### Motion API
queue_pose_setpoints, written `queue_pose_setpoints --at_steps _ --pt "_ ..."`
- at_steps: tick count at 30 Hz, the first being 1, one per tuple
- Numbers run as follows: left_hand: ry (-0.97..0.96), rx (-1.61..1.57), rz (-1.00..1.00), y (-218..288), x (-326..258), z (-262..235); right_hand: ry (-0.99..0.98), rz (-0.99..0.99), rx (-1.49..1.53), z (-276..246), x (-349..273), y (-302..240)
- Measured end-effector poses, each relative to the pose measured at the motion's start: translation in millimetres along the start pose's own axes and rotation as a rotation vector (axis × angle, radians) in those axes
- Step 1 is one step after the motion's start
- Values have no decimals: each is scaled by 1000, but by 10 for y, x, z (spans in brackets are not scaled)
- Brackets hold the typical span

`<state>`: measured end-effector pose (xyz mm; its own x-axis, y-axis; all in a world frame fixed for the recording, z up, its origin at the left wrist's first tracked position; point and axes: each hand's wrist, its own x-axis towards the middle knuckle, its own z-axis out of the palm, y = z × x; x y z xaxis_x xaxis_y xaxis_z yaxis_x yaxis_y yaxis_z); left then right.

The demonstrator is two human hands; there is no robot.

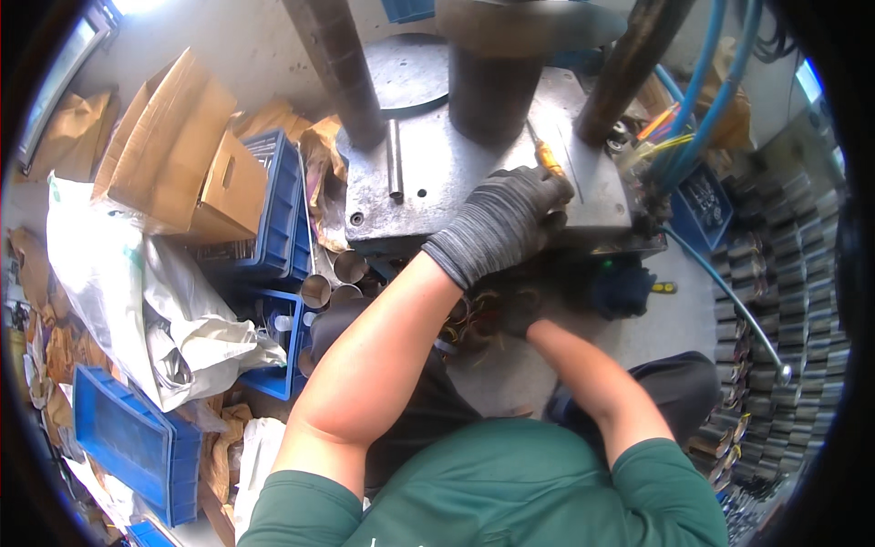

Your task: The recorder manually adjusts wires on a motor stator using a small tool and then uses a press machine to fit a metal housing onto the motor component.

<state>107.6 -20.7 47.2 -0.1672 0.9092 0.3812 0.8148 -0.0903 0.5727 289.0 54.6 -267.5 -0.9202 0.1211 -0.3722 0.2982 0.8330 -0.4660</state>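
Note:
My left hand point(512, 211), in a grey knitted glove, is over the front of a metal press table point(428, 196). Its fingers are closed around the rear of a screwdriver point(549, 158) with a yellow-orange handle, whose thin shaft points away over the plate. Lower down, in shadow below the table's front edge, is my right hand point(521, 317), in a dark glove. It is beside a part with coloured wires point(476, 319); its fingers are too dark to make out. Left of my left hand, a short metal tube point(395, 162) lies on the plate.
Steel columns point(335, 73) and a thick ram point(495, 87) rise from the table. Blue hoses point(720, 91) hang at right, near stacked metal cylinders point(775, 301). On the left are cardboard boxes point(150, 146), blue crates point(128, 438), a white sack point(137, 301) and several metal rings point(315, 291).

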Motion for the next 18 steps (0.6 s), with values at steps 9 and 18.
queue_pose_setpoints --at_steps 9,18 --pt "-84 102 -56 -122 -133 -77 306 82 240 1094 165 168" --pt "11 29 -23 -112 -22 -52 125 413 219 84 -150 106"
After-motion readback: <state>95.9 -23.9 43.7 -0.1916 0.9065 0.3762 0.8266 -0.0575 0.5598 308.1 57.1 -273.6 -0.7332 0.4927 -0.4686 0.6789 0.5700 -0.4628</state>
